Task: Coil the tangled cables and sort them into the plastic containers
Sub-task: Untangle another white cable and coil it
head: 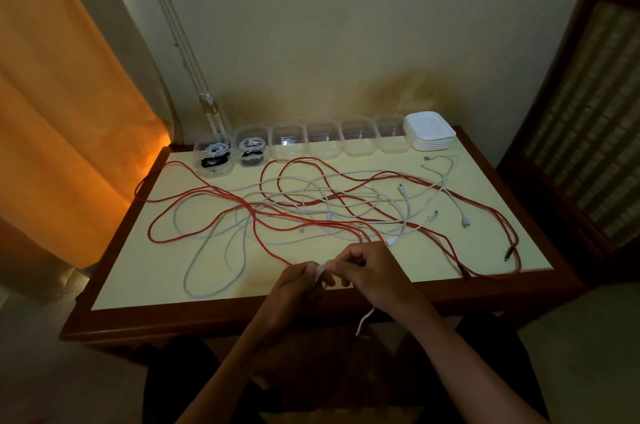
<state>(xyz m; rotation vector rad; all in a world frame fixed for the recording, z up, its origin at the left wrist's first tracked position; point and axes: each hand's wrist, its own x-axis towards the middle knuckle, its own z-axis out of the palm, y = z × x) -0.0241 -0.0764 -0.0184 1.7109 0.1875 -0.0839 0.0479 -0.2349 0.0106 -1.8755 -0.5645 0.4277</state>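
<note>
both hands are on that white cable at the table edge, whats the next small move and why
Probably draw a little more of the white cable toward the table edge and wrap one loop. Both the left hand and right hand pinch it at one spot, a short end hangs below the table, and the rest still lies tangled with the red cable.

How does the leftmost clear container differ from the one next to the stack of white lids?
The leftmost container holds coiled white and black cables; the container by the lid stack holds none. The leftmost sits nearer the table's left edge, by the curtain. Both are clear, open-topped and in the same back row.
</note>
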